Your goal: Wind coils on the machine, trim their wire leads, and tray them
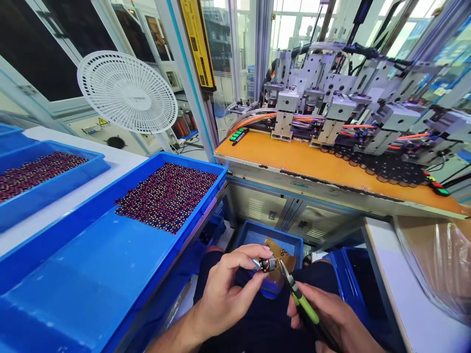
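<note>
My left hand (228,287) pinches a small dark coil part (265,265) between thumb and fingers, low in the middle of the view over my lap. My right hand (333,321) grips green-handled cutters (300,299), whose tips touch the right side of the coil. Just beyond the hands a small blue bin (253,235) stands on the floor with a brown sheet and a few parts in it.
A large blue tray (91,274) with several dark coils (167,196) lies at left, a second such tray (51,174) behind it, and a white fan (127,92). An orange-topped machine bench (312,164) runs across the right. A plastic bag (437,260) is at far right.
</note>
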Demonstrator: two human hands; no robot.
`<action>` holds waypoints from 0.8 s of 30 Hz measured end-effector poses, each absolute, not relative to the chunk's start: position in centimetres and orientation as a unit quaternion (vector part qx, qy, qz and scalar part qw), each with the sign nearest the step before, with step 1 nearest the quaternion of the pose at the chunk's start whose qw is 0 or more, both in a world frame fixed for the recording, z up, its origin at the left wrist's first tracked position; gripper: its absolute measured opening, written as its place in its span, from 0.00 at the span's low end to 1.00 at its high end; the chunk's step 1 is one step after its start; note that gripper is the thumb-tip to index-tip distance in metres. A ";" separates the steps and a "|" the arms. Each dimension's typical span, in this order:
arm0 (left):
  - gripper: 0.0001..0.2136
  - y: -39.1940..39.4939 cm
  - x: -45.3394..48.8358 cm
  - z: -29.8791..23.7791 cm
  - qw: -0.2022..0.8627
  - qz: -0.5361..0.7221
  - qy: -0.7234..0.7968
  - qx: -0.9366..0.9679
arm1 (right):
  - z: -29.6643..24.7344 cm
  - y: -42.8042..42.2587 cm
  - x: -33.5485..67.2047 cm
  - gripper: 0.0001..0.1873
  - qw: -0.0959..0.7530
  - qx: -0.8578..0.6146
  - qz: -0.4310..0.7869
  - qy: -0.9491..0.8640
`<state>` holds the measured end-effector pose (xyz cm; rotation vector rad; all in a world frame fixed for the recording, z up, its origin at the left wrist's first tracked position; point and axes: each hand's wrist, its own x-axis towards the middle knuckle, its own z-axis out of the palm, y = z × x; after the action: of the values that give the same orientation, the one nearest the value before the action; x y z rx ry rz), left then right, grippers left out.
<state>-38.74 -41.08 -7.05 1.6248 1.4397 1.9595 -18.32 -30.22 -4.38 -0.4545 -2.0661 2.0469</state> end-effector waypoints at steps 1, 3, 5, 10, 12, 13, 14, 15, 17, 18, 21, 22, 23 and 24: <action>0.21 -41.1 -38.7 -7.0 0.105 0.666 0.490 0.553 | -4.3 -30.2 -18.4 0.27 0.098 -0.153 0.693 -0.698; 0.20 -41.2 -38.7 -6.9 0.102 0.667 0.494 0.549 | -4.3 -30.2 -18.5 0.26 0.100 -0.147 0.689 -0.702; 0.20 -41.4 -38.6 -6.8 0.106 0.667 0.498 0.543 | -4.6 -30.1 -18.5 0.26 0.106 -0.141 0.682 -0.710; 0.19 -41.5 -38.6 -6.7 0.124 0.671 0.501 0.532 | -5.5 -30.1 -18.0 0.32 0.126 -0.114 0.671 -0.722; 0.18 -41.5 -38.6 -6.7 0.129 0.673 0.502 0.528 | -5.7 -30.1 -18.0 0.32 0.128 -0.107 0.677 -0.717; 0.18 -41.5 -38.6 -6.6 0.130 0.675 0.502 0.525 | -5.7 -30.1 -18.0 0.32 0.127 -0.107 0.679 -0.715; 0.18 -41.5 -38.6 -6.6 0.131 0.676 0.503 0.523 | -5.7 -30.1 -18.1 0.32 0.126 -0.111 0.679 -0.714; 0.18 -41.5 -38.6 -6.6 0.133 0.677 0.503 0.521 | -5.6 -30.1 -18.1 0.32 0.123 -0.117 0.679 -0.714; 0.18 -41.5 -38.6 -6.6 0.136 0.679 0.501 0.519 | -5.4 -30.1 -18.3 0.31 0.115 -0.128 0.675 -0.718; 0.19 -41.5 -38.6 -6.6 0.137 0.680 0.499 0.519 | -5.4 -30.2 -18.3 0.31 0.112 -0.131 0.673 -0.719; 0.19 -41.6 -38.7 -6.7 0.142 0.683 0.499 0.515 | -5.3 -30.2 -18.3 0.31 0.111 -0.134 0.669 -0.722; 0.20 -41.6 -38.7 -6.7 0.144 0.683 0.500 0.514 | -5.3 -30.2 -18.3 0.32 0.117 -0.129 0.670 -0.722; 0.20 -41.6 -38.7 -6.7 0.145 0.683 0.500 0.512 | -5.3 -30.3 -18.3 0.32 0.123 -0.124 0.670 -0.722; 0.20 -41.6 -38.7 -6.7 0.146 0.683 0.501 0.511 | -5.3 -30.3 -18.2 0.33 0.130 -0.116 0.669 -0.722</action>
<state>-38.72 -41.59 -6.74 1.4718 1.4431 1.9675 -18.24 -30.28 -5.27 -0.3384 -2.0984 1.9433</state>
